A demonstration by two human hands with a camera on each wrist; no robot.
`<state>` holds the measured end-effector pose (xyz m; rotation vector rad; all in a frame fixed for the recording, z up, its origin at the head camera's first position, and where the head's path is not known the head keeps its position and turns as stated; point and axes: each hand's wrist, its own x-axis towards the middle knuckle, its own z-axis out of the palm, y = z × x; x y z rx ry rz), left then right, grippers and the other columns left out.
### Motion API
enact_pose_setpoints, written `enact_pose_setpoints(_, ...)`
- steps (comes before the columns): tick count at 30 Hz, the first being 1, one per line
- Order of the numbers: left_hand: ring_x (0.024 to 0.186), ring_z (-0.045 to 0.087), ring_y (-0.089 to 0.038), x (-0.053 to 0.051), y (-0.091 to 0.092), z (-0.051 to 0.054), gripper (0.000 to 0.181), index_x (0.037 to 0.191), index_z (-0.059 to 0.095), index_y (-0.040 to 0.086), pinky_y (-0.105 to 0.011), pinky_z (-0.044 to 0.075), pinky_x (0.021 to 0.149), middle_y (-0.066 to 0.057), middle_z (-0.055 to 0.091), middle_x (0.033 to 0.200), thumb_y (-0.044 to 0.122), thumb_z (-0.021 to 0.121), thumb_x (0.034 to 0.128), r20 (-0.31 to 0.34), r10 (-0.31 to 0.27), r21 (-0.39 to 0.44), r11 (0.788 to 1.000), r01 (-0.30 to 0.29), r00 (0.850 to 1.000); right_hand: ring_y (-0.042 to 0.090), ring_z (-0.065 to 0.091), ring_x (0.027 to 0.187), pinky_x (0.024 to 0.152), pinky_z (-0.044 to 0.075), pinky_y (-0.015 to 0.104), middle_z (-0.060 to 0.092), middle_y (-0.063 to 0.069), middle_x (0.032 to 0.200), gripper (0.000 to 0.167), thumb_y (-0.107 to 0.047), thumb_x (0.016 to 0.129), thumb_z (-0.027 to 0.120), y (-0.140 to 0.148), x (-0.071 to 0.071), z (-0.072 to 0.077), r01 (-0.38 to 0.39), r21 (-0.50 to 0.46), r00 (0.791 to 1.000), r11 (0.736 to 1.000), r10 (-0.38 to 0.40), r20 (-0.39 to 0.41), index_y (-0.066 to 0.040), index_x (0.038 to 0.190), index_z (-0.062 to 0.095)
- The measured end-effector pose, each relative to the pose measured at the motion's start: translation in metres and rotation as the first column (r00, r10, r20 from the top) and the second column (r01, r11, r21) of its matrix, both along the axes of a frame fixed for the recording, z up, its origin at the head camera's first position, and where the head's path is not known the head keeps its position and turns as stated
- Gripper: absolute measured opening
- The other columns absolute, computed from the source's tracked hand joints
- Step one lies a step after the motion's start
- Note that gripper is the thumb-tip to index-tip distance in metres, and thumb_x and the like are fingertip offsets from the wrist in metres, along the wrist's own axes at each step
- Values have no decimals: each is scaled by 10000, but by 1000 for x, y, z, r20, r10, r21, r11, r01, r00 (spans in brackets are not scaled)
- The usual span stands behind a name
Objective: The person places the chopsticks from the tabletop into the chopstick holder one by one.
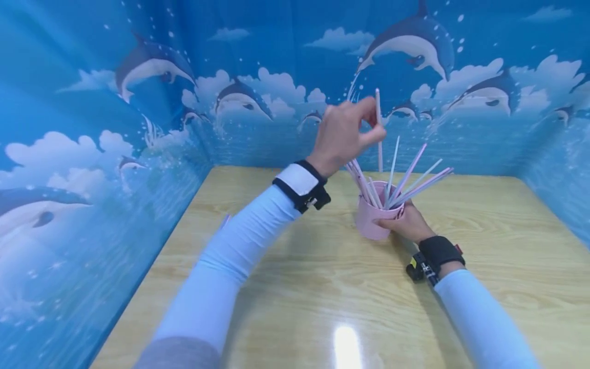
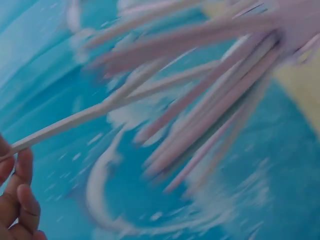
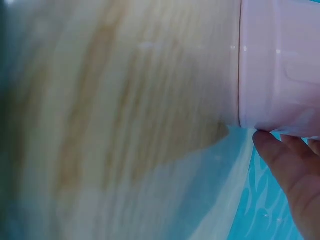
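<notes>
A pink cup (image 1: 371, 225) stands on the table with several long thin pastel straws (image 1: 412, 174) fanning out of its top. Above it my left hand (image 1: 343, 130) pinches one pale straw (image 1: 379, 105) between thumb and fingers, and the straw is upright. In the left wrist view that pale straw (image 2: 60, 127) runs from the fingertips towards the bunch, whose other straws are blurred. My right hand (image 1: 409, 224) grips the cup's right side low down, thumb across the front. The right wrist view shows its fingers (image 3: 282, 157) against the pink wall; the far side is hidden.
The wood-grained table (image 1: 304, 287) reaches a blue dolphin-print curtain (image 1: 286, 51) at the back and both sides. A small purple tip (image 1: 225, 221) shows past my left sleeve, mostly hidden. Both wrists wear black straps with cameras.
</notes>
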<state>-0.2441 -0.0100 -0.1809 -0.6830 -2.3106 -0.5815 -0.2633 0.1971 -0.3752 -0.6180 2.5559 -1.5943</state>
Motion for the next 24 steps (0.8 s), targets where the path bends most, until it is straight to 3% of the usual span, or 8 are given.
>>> enact_pose_setpoints(3, 682, 415, -54, -4, 10, -25, 115, 852, 528, 244, -218, 273, 676, 162, 584, 789, 308, 492, 764, 155, 42, -113, 993, -24, 987, 246, 410, 1133, 948, 288, 413, 447, 91, 1229, 798, -201, 652, 714, -1, -2, -7, -3, 9, 1000, 1000, 3, -7, -149, 1310, 265)
enact_pose_setpoints(6, 713, 407, -52, -5, 17, -39, 116, 839, 519, 263, -227, 277, 696, 169, 549, 767, 340, 498, 755, 251, 99, -197, 979, -50, 963, 169, 436, 1101, 937, 305, 395, 467, 33, 1207, 794, -240, 645, 717, 3, -10, -19, -4, 24, 1000, 1000, 5, -26, -214, 1304, 275)
enact_pose_setpoints(11, 759, 417, -61, -9, 19, -49, 149, 802, 549, 273, -278, 283, 742, 158, 551, 760, 405, 494, 761, 325, 151, -252, 965, -69, 934, 102, 441, 1082, 938, 313, 361, 475, 7, 1200, 770, -240, 647, 716, 5, -12, -18, -5, 26, 999, 1000, 6, -39, -242, 1291, 294)
enact_pose_setpoints(14, 819, 434, -57, -9, 12, -47, 173, 821, 582, 276, -303, 276, 772, 156, 581, 813, 408, 483, 770, 327, 135, -208, 976, -68, 935, 161, 423, 1117, 951, 297, 381, 459, 51, 1224, 797, -218, 648, 717, 2, -7, -9, 4, 18, 1000, 1000, -3, -22, -197, 1308, 272)
enact_pose_setpoints(18, 897, 448, -65, -2, -14, -39, 192, 868, 600, 272, -321, 267, 819, 147, 603, 882, 400, 482, 786, 298, 123, -114, 989, -93, 947, 262, 384, 1158, 965, 265, 422, 428, 125, 1254, 816, -158, 646, 715, -3, 0, 0, -1, 1, 1000, 1000, 1, -22, -130, 1319, 255)
enact_pose_setpoints(20, 902, 455, -78, 4, -37, -37, 192, 877, 598, 262, -328, 267, 828, 134, 607, 884, 395, 492, 788, 289, 153, -98, 987, -130, 945, 283, 373, 1166, 967, 259, 426, 420, 141, 1259, 810, -141, 645, 714, -4, 2, 3, -5, -3, 999, 1000, 5, -33, -128, 1316, 261)
enact_pose_setpoints(22, 861, 464, -92, 12, -66, -42, 179, 856, 603, 247, -340, 273, 812, 118, 610, 849, 380, 510, 781, 285, 216, -128, 974, -186, 934, 294, 368, 1169, 969, 254, 427, 419, 147, 1258, 802, -130, 646, 712, -5, 3, 4, -11, -14, 999, 1000, 10, -40, -125, 1314, 268)
enact_pose_setpoints(24, 759, 482, -114, 23, -99, -57, 151, 789, 610, 224, -355, 295, 776, 91, 603, 747, 342, 518, 773, 296, 300, -204, 947, -247, 907, 297, 362, 1173, 969, 252, 427, 416, 145, 1261, 795, -134, 652, 709, -3, 4, 4, -10, -14, 999, 1000, 10, -37, -133, 1314, 268)
